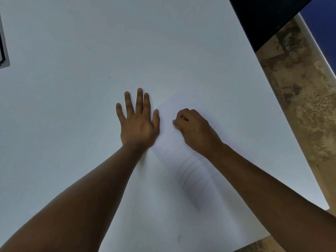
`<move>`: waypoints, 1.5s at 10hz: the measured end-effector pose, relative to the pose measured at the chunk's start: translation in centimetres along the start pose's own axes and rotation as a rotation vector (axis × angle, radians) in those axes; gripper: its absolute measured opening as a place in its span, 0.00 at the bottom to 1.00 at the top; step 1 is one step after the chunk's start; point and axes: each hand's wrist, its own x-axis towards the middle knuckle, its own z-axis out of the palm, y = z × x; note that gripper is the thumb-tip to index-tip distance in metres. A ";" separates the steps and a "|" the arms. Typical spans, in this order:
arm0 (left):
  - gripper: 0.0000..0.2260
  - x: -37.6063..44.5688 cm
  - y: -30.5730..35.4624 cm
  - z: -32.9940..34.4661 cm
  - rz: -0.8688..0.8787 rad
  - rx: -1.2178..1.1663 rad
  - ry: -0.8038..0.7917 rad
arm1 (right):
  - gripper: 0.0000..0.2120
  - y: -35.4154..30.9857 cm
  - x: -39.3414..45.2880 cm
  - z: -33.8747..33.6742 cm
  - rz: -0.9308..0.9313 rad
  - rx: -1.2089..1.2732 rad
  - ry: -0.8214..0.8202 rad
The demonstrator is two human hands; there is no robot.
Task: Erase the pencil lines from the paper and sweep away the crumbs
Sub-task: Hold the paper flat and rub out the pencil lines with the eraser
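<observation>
A white sheet of paper [192, 171] lies at an angle on the white table [76, 91], with several curved pencil lines [189, 168] across its near half. My left hand [137, 120] lies flat with fingers spread, its thumb side on the paper's left edge. My right hand [195, 128] is curled into a fist on the upper part of the paper, fingertips pressed down at its left side. Whatever it holds is hidden inside the fingers. No crumbs are visible.
The table's right edge runs diagonally from the top down to the lower right, with a mottled brown floor [298, 99] beyond it. A dark object [263, 19] overhangs the top right corner. A grey framed object [3, 51] sits at the left edge.
</observation>
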 end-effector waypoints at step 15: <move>0.30 0.0 0.1 -0.1 -0.005 0.014 -0.005 | 0.08 -6.1 -2.3 2.0 0.168 0.027 0.053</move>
